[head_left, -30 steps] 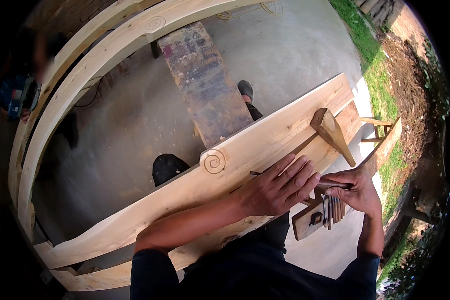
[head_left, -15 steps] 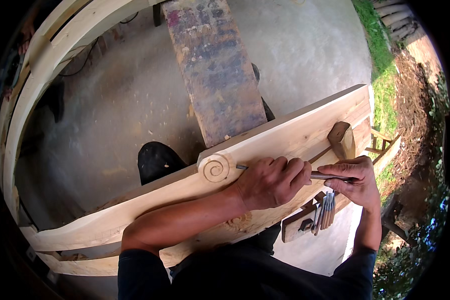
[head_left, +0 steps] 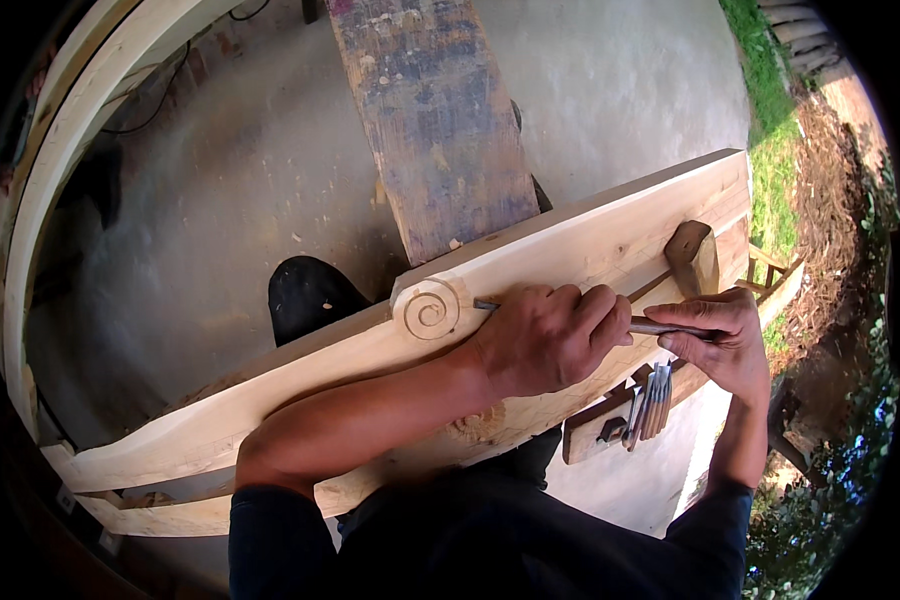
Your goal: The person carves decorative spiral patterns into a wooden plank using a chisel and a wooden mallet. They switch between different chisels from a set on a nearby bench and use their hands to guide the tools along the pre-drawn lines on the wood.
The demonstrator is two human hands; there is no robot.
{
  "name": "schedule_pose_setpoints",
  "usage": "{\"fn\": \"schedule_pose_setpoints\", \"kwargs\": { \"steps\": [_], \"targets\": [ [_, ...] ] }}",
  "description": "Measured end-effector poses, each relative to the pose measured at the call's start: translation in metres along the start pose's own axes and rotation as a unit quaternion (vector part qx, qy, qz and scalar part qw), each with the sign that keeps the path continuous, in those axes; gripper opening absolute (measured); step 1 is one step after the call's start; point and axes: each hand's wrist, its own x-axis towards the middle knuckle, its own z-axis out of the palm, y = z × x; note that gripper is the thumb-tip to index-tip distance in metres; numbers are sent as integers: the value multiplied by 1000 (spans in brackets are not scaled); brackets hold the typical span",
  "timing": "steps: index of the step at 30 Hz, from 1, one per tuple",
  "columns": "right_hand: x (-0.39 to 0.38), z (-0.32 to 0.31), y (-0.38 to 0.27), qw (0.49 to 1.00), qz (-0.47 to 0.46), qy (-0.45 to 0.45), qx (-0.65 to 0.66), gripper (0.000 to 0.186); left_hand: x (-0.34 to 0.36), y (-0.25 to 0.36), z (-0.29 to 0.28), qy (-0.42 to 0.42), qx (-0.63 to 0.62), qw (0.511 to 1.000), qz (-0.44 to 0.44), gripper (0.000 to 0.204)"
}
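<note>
A pale wooden beam (head_left: 610,225) crosses in front of me, with a carved spiral scroll (head_left: 432,308) near its middle. My left hand (head_left: 552,338) is wrapped round the front of a carving chisel (head_left: 665,327), the forearm lying along the wood. The chisel's metal tip shows just right of the scroll, against the beam. Behind it, my right hand (head_left: 720,338) pinches the handle end between thumb and fingers. Close above the right hand, a wooden mallet (head_left: 693,258) rests on the beam.
Several chisels (head_left: 652,402) sit in a wooden rack at the near right. A paint-stained plank (head_left: 448,120) runs away beyond the beam. Curved timber pieces (head_left: 45,180) rise at the left, a person partly visible behind them. Grass (head_left: 775,180) borders the concrete floor (head_left: 620,80).
The view has shifted a little, so the beam, plank and mallet sit slightly higher. Both hands keep their grip on the chisel, its tip still beside the scroll.
</note>
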Motion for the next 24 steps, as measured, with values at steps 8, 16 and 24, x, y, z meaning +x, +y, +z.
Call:
{"fn": "schedule_pose_setpoints", "kwargs": {
  "steps": [8, 16, 24],
  "targets": [
    [1, 0, -4, 1000, 2, 6, 9, 29, 0, -2, 5, 18, -47, 999, -9, 34],
    [3, -3, -13, 1000, 4, 7, -4, 30, 1, -1, 5, 43, -60, 997, -13, 36],
    [0, 1, -16, 998, -48, 14, -47, 30, -1, 0, 4, 43, -32, 999, -5, 31]
  ]
}}
